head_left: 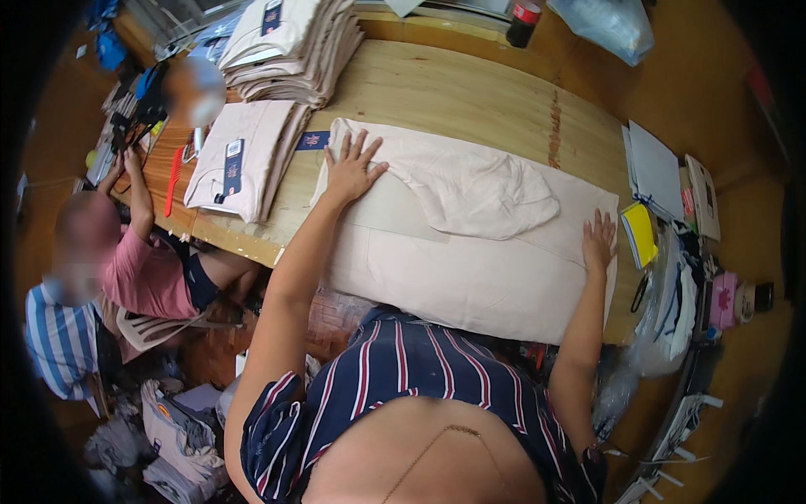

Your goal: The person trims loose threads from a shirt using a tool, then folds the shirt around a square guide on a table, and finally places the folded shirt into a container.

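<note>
A: Where's the cloth?

B: The cream garment [470, 244] lies flat across the wooden table [470, 92]. The left hand [351, 168] presses its far-left corner, fingers spread; the right hand [599, 239] lies flat at its right edge, fingers slightly apart.

A: And around it?

B: A tall stack of folded garments [290, 42] further back, a smaller folded pile [243, 155] at left, papers [655, 172] at right, 2 seated people [109, 269] beyond the left edge.

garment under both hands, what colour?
Cream, plain, no pattern: the garment lies flat under the left hand and right hand. Head view shows it best.
</note>
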### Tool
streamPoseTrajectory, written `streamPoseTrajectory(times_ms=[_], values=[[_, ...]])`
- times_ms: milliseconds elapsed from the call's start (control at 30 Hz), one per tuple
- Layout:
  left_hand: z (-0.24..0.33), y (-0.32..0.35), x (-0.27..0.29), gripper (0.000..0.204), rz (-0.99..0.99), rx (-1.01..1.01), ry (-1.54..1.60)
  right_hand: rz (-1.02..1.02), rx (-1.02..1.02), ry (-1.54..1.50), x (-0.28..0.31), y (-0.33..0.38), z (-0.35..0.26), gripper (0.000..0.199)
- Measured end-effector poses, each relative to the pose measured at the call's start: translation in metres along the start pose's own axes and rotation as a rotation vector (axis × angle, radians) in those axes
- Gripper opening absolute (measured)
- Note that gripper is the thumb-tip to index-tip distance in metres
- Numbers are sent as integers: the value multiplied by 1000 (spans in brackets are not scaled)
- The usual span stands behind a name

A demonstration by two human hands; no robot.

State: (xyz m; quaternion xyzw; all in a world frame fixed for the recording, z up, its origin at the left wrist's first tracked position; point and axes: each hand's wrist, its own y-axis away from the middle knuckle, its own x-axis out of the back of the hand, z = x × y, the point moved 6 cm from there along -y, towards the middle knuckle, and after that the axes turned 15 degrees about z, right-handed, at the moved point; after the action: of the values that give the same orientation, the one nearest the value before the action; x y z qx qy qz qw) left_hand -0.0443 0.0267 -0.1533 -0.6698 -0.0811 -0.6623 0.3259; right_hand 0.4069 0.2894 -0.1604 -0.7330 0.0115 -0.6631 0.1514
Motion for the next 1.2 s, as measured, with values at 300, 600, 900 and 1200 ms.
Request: streamPoseTrajectory(times_ms=[300, 600, 900, 1200], values=[[-104, 238, 68, 46, 784, 951, 275, 579, -443, -351, 4, 179, 186, 46], [3, 264, -61, 67, -722, 311, 934, -38, -1035, -892, -43, 204, 217, 54], [10, 230, 137, 37, -964, 131, 1492, 219, -467, -1080, 110, 197, 173, 45], [-5, 170, 148, 43, -345, 463, 2064, 135, -525, -1074, 112, 100, 181, 36]])
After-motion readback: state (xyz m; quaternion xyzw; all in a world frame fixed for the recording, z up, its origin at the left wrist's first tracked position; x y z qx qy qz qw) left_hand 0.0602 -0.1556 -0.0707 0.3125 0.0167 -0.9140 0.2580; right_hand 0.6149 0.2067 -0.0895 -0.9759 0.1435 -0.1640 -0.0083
